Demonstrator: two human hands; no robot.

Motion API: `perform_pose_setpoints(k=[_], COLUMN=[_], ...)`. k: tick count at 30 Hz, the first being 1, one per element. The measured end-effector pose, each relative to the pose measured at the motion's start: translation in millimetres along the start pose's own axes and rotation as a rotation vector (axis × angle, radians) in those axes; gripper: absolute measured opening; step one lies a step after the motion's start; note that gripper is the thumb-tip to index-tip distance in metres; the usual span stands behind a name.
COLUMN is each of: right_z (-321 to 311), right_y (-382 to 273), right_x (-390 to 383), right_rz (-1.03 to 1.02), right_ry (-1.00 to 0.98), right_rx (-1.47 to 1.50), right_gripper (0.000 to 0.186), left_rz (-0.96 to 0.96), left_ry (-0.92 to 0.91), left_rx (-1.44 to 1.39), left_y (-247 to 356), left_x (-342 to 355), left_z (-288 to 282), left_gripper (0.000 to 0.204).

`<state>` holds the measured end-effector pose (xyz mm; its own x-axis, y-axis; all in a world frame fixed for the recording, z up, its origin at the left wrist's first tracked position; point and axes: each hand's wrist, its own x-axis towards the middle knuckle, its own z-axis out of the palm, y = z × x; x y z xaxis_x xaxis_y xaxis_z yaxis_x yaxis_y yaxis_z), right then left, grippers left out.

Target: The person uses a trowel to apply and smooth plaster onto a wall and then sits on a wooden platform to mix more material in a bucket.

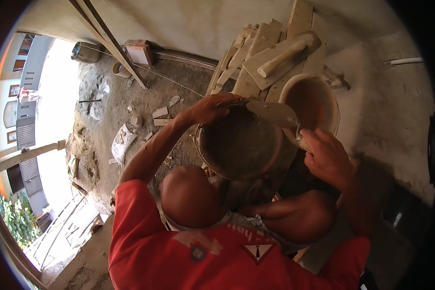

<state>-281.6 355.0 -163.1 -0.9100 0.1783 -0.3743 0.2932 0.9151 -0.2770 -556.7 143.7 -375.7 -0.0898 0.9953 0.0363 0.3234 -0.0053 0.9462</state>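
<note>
My left hand (209, 110) is closed on the far left rim of a round bucket (200, 151), which tilts between my knees. The inside of the bucket looks dark and coated with grey mortar; how much lies in it is hard to tell. In my right hand (327, 158) is the handle of a trowel (275, 114). Its flat, mortar-smeared blade reaches left across the far right part of the bucket's rim. Just beyond my right hand stands a second, pale bucket (334, 107) with a reddish inside.
A plastering float (290, 54) with a thick handle rests on several wooden planks (262, 36) against the wall. Leaning boards (112, 41) stand at the far left. A white sack (123, 141) and rubble lie on the floor. A wooden rail (21, 157) crosses the bright opening.
</note>
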Motion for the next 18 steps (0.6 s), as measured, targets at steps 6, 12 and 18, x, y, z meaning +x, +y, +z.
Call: perform_pose_setpoints(k=[6,12,18], right_z=[-23,22,102], right_y=[-29,-39,-45], right_x=[10,82,99], right_rz=[-0.005,-0.243,-0.468], right_ry=[-0.312,-0.315,-0.288], right_rx=[-0.060,-0.183,-0.481], right_gripper=[0.031,0.020,0.025], left_rz=[-0.065,-0.653,-0.544], left_ry=[0.193,0.441,0.577], left_rx=[0.300,-0.156,-1.073], left_y=[46,44,63], left_x=[-25,-100,-143], left_z=[-6,18,82], left_gripper=[0.057,0.048,0.039])
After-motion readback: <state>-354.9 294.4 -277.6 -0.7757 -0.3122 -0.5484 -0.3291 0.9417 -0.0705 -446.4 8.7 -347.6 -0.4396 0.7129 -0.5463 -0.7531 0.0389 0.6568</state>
